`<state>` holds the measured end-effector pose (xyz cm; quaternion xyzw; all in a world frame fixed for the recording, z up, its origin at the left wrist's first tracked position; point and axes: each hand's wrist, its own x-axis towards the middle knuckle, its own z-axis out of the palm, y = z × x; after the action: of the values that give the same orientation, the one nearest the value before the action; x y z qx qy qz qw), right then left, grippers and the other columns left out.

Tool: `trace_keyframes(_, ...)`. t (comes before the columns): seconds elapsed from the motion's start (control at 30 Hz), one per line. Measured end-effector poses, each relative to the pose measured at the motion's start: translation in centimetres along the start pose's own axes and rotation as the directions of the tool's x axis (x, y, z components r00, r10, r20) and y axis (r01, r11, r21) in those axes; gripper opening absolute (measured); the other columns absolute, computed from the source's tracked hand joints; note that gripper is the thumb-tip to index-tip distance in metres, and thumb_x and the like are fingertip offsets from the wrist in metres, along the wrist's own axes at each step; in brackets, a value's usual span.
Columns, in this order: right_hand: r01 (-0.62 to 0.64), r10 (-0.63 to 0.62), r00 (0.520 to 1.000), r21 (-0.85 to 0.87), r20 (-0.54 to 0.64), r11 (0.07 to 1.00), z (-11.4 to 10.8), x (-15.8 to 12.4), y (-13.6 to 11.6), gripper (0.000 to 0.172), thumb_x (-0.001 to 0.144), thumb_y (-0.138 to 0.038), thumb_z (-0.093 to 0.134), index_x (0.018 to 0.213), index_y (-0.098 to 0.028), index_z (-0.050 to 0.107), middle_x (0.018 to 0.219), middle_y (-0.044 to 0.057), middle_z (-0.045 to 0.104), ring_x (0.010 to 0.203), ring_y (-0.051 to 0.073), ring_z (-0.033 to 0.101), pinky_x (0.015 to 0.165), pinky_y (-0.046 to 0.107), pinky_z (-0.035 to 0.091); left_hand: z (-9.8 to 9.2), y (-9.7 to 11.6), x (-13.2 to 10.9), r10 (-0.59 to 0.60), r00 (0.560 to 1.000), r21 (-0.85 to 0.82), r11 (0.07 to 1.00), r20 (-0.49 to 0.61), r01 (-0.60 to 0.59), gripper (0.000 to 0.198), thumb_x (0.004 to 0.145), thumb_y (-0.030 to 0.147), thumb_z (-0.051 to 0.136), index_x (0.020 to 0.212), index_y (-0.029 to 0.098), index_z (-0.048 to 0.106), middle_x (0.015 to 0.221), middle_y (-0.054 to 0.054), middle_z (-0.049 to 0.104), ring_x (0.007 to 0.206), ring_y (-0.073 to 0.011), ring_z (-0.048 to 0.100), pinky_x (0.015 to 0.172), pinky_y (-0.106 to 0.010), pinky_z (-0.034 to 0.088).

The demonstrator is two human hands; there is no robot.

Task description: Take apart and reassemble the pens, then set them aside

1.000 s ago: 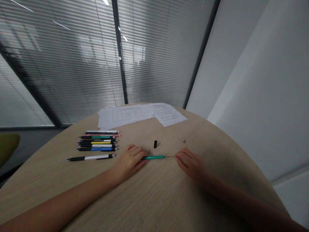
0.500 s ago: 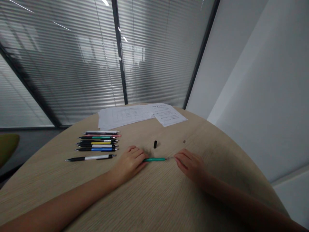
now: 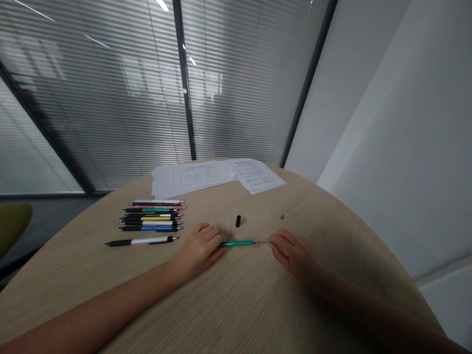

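Observation:
A green pen barrel [image 3: 238, 243] lies across the round wooden table [image 3: 236, 305] between my two hands. My left hand [image 3: 199, 250] rests on the table with its fingers closed on the barrel's left end. My right hand [image 3: 293, 253] pinches a thin refill [image 3: 261, 242] that sticks out of the barrel's right end. A small black pen part [image 3: 238, 221] lies just beyond the barrel. A tiny loose piece [image 3: 282, 216] sits farther right.
Several pens lie in a row [image 3: 151, 216] at the left, with one black-and-white pen [image 3: 142, 241] apart in front. Printed paper sheets [image 3: 217, 176] lie at the table's far edge. Glass walls with blinds stand behind. A green chair [image 3: 13, 223] is at far left.
The hands and the green barrel have barely shifted; the thin refill looks a little shorter between barrel and right fingers.

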<state>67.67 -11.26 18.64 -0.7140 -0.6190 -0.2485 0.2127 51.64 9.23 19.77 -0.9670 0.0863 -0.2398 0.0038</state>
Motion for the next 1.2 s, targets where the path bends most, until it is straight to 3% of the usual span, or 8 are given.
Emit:
trace_keyframes(0.23,0.035,-0.036,0.999,0.009,0.020,0.999,0.1,0.0,-0.6,0.022,0.084,-0.021,0.038,0.079,-0.019,0.060,0.072,0.003,0.060,0.062,0.012,0.056,0.055,0.022,0.041,-0.3,0.4,0.0,0.032,0.999,-0.019,0.999,-0.003,-0.032,0.015,0.084,0.022,0.039,0.083,0.016,0.053,0.074,-0.003,0.058,0.069,-0.0156,0.053,0.071,-0.033,0.036)
trace_keyframes(0.6,-0.008,-0.001,0.999,0.222,0.041,0.975,0.0,-0.1,-1.6,0.021,0.084,-0.022,0.038,0.079,-0.019,0.058,0.071,0.003,0.060,0.064,0.011,0.056,0.057,0.020,0.043,-0.4,1.7,-0.1,0.047,0.999,-0.080,0.996,-0.019,-0.048,0.014,0.084,0.023,0.041,0.087,0.018,0.053,0.075,-0.003,0.059,0.072,-0.0151,0.053,0.074,-0.032,0.036)
trace_keyframes(0.8,-0.168,0.174,0.985,0.398,0.021,0.902,0.1,0.2,-0.9,0.024,0.083,-0.025,0.037,0.099,-0.018,0.053,0.077,0.003,0.059,0.052,0.009,0.051,0.053,0.021,0.043,-0.4,1.2,0.0,-0.145,0.989,-0.225,0.965,-0.014,0.138,0.011,0.081,0.024,0.045,0.084,0.017,0.053,0.076,-0.003,0.060,0.074,-0.0160,0.054,0.073,-0.032,0.039)
trace_keyframes(0.93,-0.317,0.318,0.945,0.425,0.071,0.848,1.3,1.5,-0.1,0.022,0.080,-0.021,0.039,0.096,-0.018,0.055,0.074,0.002,0.059,0.052,0.009,0.050,0.056,0.022,0.044,-0.4,0.5,0.1,-0.384,0.922,-0.397,0.856,-0.055,0.332,0.014,0.080,0.026,0.043,0.084,0.017,0.053,0.076,-0.002,0.060,0.072,-0.0156,0.055,0.067,-0.029,0.043)
trace_keyframes(1.07,-0.379,0.307,0.925,0.469,0.225,0.798,3.6,4.0,0.1,0.035,0.072,-0.013,0.048,0.107,-0.018,0.050,0.093,0.005,0.060,0.057,0.009,0.051,0.061,0.024,0.046,-0.5,0.1,0.3,-0.545,0.838,-0.551,0.706,-0.020,0.446,0.019,0.081,0.032,0.040,0.083,0.017,0.052,0.073,-0.001,0.060,0.069,-0.0146,0.056,0.064,-0.027,0.045)
trace_keyframes(1.2,-0.351,0.253,0.935,0.573,0.247,0.741,5.9,6.5,-0.5,0.050,0.068,-0.012,0.054,0.117,-0.018,0.045,0.110,0.009,0.055,0.080,0.013,0.054,0.067,0.026,0.047,-0.5,-0.1,0.3,-0.594,0.805,-0.591,0.645,0.011,0.484,0.021,0.080,0.033,0.040,0.083,0.017,0.053,0.074,-0.001,0.059,0.071,-0.0149,0.055,0.068,-0.027,0.044)
